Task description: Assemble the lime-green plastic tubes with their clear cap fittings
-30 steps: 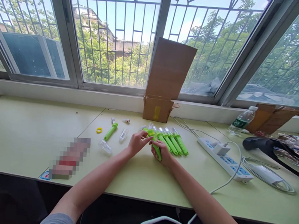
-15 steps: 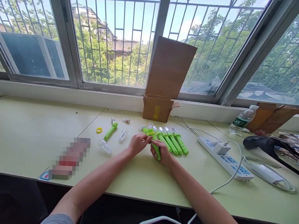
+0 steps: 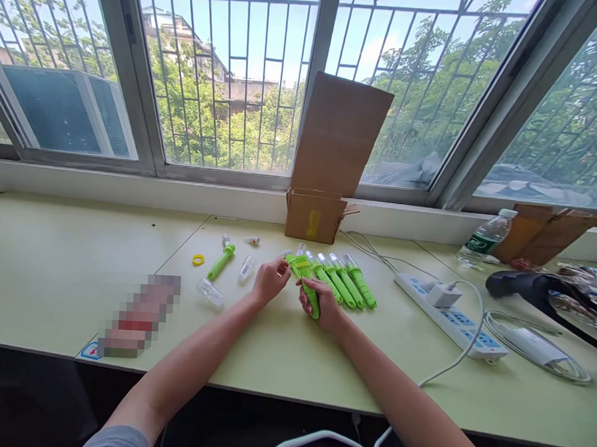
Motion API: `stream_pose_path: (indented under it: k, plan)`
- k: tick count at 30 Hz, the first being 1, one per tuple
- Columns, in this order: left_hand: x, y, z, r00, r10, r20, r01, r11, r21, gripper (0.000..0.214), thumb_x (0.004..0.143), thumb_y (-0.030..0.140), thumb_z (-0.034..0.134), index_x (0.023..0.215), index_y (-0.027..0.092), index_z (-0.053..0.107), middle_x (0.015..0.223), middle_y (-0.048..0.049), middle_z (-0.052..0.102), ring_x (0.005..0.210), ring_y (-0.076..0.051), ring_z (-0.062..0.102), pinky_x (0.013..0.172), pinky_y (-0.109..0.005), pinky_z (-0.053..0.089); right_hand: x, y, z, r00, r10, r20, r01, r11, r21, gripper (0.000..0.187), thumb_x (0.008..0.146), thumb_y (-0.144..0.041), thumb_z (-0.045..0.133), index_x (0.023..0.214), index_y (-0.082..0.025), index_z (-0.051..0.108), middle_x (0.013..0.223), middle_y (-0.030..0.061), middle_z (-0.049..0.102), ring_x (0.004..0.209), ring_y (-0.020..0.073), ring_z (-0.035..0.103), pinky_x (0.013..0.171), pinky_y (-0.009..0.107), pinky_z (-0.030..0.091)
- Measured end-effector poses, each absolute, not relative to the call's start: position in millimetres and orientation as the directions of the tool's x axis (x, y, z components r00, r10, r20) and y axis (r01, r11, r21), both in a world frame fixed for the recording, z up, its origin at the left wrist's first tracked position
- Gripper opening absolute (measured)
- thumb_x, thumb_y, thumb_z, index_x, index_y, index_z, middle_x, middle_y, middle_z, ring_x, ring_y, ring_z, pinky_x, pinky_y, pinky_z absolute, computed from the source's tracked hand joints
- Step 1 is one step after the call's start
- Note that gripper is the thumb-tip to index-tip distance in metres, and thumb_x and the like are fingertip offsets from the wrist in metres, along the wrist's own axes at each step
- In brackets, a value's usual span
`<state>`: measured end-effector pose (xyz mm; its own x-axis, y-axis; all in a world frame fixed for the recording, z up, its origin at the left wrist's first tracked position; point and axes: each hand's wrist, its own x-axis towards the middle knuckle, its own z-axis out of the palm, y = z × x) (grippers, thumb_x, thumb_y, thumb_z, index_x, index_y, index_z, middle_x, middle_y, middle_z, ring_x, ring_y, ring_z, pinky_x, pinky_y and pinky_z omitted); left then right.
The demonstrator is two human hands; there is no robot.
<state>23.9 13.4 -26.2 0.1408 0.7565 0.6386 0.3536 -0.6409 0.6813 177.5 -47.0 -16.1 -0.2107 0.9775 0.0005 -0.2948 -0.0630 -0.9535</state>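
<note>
My right hand point(image 3: 323, 302) is wrapped round a bright green plastic handle point(image 3: 315, 307), which slants up and to the left. A ribbed yellow-green part point(image 3: 303, 266) shows at its upper end. Just left of that end, my left hand point(image 3: 271, 279) has its fingers curled together; anything between them is too small to make out. To the right lie several green handles with clear tubes point(image 3: 355, 282), side by side. On the left are another green handle point(image 3: 221, 263), a yellow ring point(image 3: 198, 260), two clear tubes point(image 3: 247, 269) and a small whitish piece point(image 3: 252, 240).
A cardboard box point(image 3: 313, 214) with a raised flap stands against the window ledge. To the right are a white power strip point(image 3: 451, 318) with cables, a coiled charger point(image 3: 535, 346), a water bottle point(image 3: 486, 239) and a black strap-like object point(image 3: 520, 287). A blurred patch point(image 3: 141, 318) covers something at left.
My left hand has moved slightly left and up, away from the handle it was touching. The right hand keeps its grip on the handle, nearly in place.
</note>
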Motion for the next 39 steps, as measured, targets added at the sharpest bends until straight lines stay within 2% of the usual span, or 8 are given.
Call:
stream_pose_path:
  k: [6,13,19,23,30,39]
  plan:
    - [25.2,15.9,-29.9,0.172,0.759,0.628,0.416,-0.634,0.652,0.007,0.078,0.015,0.058,0.078,0.019,0.064,0.071,0.0006,0.07,0.062,-0.012,0.066,0.061,-0.024,0.054,177.0,-47.5,-16.5,-0.214,0.977,0.017,-0.306,-0.05,-0.951,0.024,0.075,-0.039,0.063,0.082,-0.017,0.058,0.044,-0.0056,0.049,0.03,0.007,0.036,0.029,0.019,0.022]
    - [25.4,18.8,-32.3,0.196,0.753,0.628,0.437,-0.64,0.632,0.007,0.074,0.013,0.059,0.074,0.019,0.063,0.069,0.0006,0.069,0.063,-0.013,0.065,0.062,-0.025,0.053,176.9,-46.8,-17.2,-0.212,0.977,0.012,-0.292,-0.051,-0.955,0.023,0.075,-0.038,0.063,0.081,-0.017,0.058,0.045,-0.0054,0.049,0.03,0.0075,0.036,0.029,0.019,0.022]
    - [25.1,17.9,-32.2,0.207,0.767,0.607,0.457,-0.624,0.634,0.005,0.079,0.018,0.058,0.077,0.018,0.063,0.072,-0.0005,0.07,0.064,-0.013,0.065,0.062,-0.025,0.052,177.7,-46.2,-18.8,-0.219,0.976,0.01,-0.307,-0.06,-0.95,0.023,0.076,-0.038,0.063,0.082,-0.016,0.059,0.044,-0.0056,0.049,0.03,0.0075,0.037,0.028,0.019,0.023]
    - [24.9,17.1,-29.9,0.212,0.788,0.578,0.479,-0.599,0.642,0.014,0.085,0.026,0.055,0.075,0.018,0.062,0.073,-0.0013,0.07,0.064,-0.013,0.064,0.063,-0.024,0.051,178.3,-44.9,-19.9,-0.225,0.974,0.008,-0.301,-0.062,-0.952,0.023,0.076,-0.038,0.063,0.082,-0.016,0.06,0.044,-0.0053,0.049,0.029,0.0075,0.037,0.028,0.019,0.023]
    - [24.3,16.8,-29.1,0.229,0.805,0.548,0.496,-0.581,0.645,0.009,0.083,0.017,0.056,0.079,0.018,0.064,0.076,-0.0016,0.07,0.069,-0.012,0.065,0.068,-0.024,0.051,178.2,-45.0,-19.3,-0.236,0.972,0.009,-0.317,-0.068,-0.946,0.022,0.076,-0.037,0.064,0.081,-0.016,0.06,0.045,-0.005,0.049,0.029,0.0074,0.037,0.028,0.018,0.023]
    - [24.4,14.2,-26.5,0.244,0.803,0.543,0.47,-0.588,0.659,0.015,0.087,0.025,0.052,0.08,0.017,0.062,0.077,-0.0024,0.07,0.069,-0.012,0.065,0.067,-0.024,0.05,177.9,-46.2,-18.4,-0.228,0.973,0.018,-0.31,-0.055,-0.949,0.024,0.077,-0.039,0.064,0.081,-0.016,0.06,0.045,-0.0054,0.048,0.029,0.0074,0.038,0.028,0.018,0.024]
